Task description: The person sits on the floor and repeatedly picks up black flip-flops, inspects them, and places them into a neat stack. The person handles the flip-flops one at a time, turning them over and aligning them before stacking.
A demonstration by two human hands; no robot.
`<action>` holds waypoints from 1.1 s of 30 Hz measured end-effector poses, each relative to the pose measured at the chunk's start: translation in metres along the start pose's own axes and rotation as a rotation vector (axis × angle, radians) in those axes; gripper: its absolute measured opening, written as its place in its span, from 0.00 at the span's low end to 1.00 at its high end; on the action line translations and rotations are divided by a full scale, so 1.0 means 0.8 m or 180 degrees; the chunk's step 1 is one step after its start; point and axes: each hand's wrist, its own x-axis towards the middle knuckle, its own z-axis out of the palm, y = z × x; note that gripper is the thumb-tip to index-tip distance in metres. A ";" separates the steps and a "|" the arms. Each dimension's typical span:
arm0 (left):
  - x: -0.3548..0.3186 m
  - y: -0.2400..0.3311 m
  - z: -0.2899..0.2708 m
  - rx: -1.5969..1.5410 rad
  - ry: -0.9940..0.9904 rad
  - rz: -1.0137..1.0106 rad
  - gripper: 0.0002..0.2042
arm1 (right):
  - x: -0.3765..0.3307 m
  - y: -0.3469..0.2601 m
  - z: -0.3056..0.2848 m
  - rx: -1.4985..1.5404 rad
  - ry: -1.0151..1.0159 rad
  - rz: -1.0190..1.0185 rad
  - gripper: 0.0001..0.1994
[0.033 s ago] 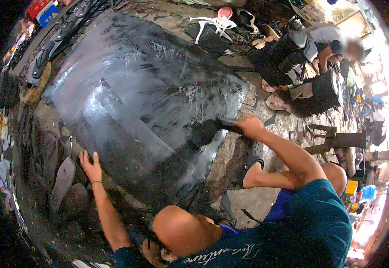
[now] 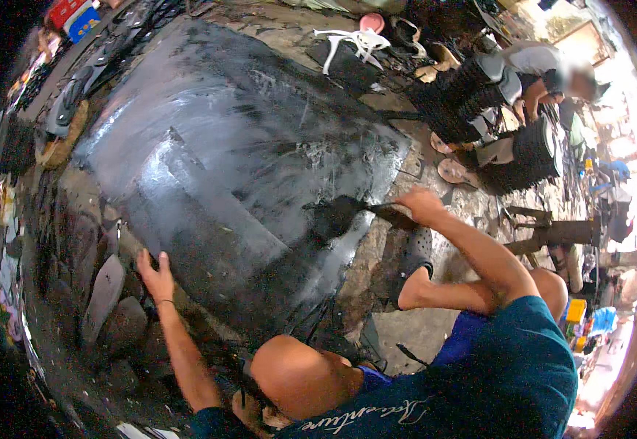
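Observation:
A large black sheet [image 2: 238,168] with a wet-looking sheen and streaks lies on the ground in front of me. My right hand [image 2: 422,205] is closed around the handle of a dark, brush-like tool [image 2: 377,208] at the sheet's right edge. The tool's head blends into a darker patch on the sheet, so its exact shape is unclear. At the sheet's near left edge is my left hand [image 2: 157,276], its fingers apart and nothing in it. Whether its fingertips touch the edge I cannot tell.
Grey sole-shaped pieces [image 2: 103,291] lie by my left arm. A white strap-like piece [image 2: 355,45] rests beyond the sheet. Another person [image 2: 534,66] works at the far right beside stacks of black soles [image 2: 527,157]. A dark stand [image 2: 563,231] is at the right.
My right hand has shifted slightly right with the tool. My left hand has moved a little to the right, staying near the sheet's edge.

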 end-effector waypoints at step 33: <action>-0.201 0.096 -0.142 0.1117 0.0784 -0.0558 0.33 | 0.010 -0.371 0.046 0.1829 0.1532 -0.1743 0.20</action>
